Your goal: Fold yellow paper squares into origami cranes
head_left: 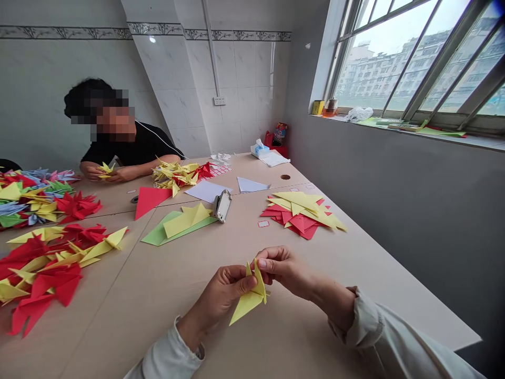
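Observation:
Between my two hands, just above the table, is a yellow folded paper crane (pixel 249 303) with pointed tips. My left hand (pixel 225 295) is closed on its body, thumb pressed on the near face. The fingers of my right hand (pixel 282 267) pinch one of its upper points. Beyond my hands to the right lies a pile of yellow and red folded paper pieces (pixel 303 213). Straight ahead, a yellow folded sheet (pixel 187 220) rests on a green sheet (pixel 158 231), beside a small stand-like metal object (pixel 222 206).
A co-worker (pixel 128 142) across the table holds a yellow paper piece (pixel 105 169). Finished-looking red and yellow cranes (pixel 51 268) heap at left, with more coloured cranes (pixel 35 197) behind. Farther back are white sheets (pixel 209 191), a tissue box (pixel 260 151) and a table hole (pixel 285 177).

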Tool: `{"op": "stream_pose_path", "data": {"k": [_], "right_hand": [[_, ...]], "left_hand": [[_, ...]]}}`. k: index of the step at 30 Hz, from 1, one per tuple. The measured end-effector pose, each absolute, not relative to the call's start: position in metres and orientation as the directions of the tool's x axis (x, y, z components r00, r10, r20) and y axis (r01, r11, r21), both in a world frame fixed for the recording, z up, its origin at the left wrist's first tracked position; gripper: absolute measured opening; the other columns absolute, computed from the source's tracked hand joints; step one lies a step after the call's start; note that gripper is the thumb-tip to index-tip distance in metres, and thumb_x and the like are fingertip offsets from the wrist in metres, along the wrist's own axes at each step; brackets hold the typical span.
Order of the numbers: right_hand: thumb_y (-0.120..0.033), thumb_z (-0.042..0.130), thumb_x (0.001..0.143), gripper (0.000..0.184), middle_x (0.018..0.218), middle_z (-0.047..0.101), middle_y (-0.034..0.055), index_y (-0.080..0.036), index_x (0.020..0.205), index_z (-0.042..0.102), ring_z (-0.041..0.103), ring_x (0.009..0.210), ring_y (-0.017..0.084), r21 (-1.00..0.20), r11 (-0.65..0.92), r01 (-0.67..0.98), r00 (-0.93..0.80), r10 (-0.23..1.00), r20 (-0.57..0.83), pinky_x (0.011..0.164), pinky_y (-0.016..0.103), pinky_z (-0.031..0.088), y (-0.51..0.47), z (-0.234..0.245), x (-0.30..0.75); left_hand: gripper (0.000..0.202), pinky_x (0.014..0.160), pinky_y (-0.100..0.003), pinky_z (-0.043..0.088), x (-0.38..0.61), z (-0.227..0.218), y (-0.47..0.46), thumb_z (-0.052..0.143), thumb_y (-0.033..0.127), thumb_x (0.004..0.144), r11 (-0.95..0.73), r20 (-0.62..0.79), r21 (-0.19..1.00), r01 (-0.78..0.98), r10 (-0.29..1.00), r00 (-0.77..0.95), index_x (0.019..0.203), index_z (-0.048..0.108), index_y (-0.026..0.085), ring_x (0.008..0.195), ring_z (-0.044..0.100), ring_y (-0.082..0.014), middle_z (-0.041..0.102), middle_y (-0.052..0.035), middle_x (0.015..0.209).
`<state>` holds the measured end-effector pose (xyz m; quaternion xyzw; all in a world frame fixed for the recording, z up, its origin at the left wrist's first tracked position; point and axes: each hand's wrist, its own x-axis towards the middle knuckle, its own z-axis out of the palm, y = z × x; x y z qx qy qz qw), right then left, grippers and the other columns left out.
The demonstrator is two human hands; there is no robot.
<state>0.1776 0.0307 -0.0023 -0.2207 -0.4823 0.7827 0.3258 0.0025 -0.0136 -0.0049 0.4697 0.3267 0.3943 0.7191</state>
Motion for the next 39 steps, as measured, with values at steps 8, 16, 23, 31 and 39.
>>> {"op": "stream_pose_path", "data": {"k": [8, 16, 23, 31, 39], "right_hand": [[-0.034, 0.06, 0.083, 0.02, 0.067, 0.054, 0.0002, -0.013, 0.08, 0.062, 0.045, 0.061, 0.01, -0.994, -0.015, -0.11, -0.61, 0.79, 0.056, 0.058, 0.023, 0.036, 0.027, 0.004, 0.177], [-0.018, 0.056, 0.083, 0.006, 0.065, 0.051, -0.0039, -0.018, 0.088, 0.059, 0.042, 0.057, 0.008, -0.926, 0.352, 0.139, -0.559, 0.8, 0.22, 0.053, 0.021, 0.035, 0.026, 0.009, 0.179], [-0.01, 0.056, 0.081, 0.01, 0.076, 0.065, -0.0011, -0.019, 0.082, 0.061, 0.052, 0.063, 0.008, -0.779, 0.588, 0.218, -0.532, 0.741, 0.41, 0.055, 0.019, 0.038, 0.026, 0.011, 0.181], [-0.01, 0.052, 0.084, 0.014, 0.079, 0.068, 0.0012, -0.02, 0.087, 0.061, 0.057, 0.066, 0.011, -0.645, 0.729, 0.23, -0.48, 0.661, 0.577, 0.058, 0.022, 0.043, 0.026, -0.002, 0.176], [-0.009, 0.05, 0.079, 0.018, 0.085, 0.067, 0.001, -0.022, 0.09, 0.057, 0.053, 0.059, 0.01, -0.716, 0.658, 0.235, -0.375, 0.741, 0.558, 0.053, 0.022, 0.042, 0.017, -0.007, 0.164]], "left_hand": [[0.017, 0.065, -0.024, 0.042, 0.002, -0.008, -0.012, 0.066, 0.03, 0.079, 0.228, -0.143, 0.946, -0.232, 0.932, 0.333, 0.083, 0.071, 0.014, 0.07, 0.055, -0.0128, 0.065, -0.0035, 0.075], [0.021, 0.059, -0.022, 0.041, 0.003, -0.01, -0.009, 0.073, 0.032, 0.071, 0.202, -0.169, 0.969, -0.141, 0.961, 0.219, 0.079, 0.07, 0.013, 0.065, 0.052, -0.0113, 0.062, -0.0019, 0.07], [0.025, 0.051, -0.02, 0.039, 0.001, -0.008, -0.01, 0.069, 0.037, 0.074, 0.197, -0.175, 0.976, -0.093, 0.963, 0.207, 0.08, 0.07, 0.013, 0.057, 0.048, -0.0099, 0.057, -0.0004, 0.062], [0.02, 0.054, -0.02, 0.04, 0.002, -0.008, -0.011, 0.066, 0.035, 0.076, -0.027, 0.023, 0.998, 0.058, 0.997, 0.075, 0.078, 0.069, 0.015, 0.061, 0.048, -0.0109, 0.06, -0.0007, 0.066], [0.013, 0.065, -0.023, 0.045, 0.01, -0.007, -0.019, 0.063, 0.029, 0.079, -0.221, 0.243, 0.95, 0.218, 0.967, -0.076, 0.08, 0.069, 0.018, 0.072, 0.057, -0.0154, 0.066, -0.0019, 0.076]]}}
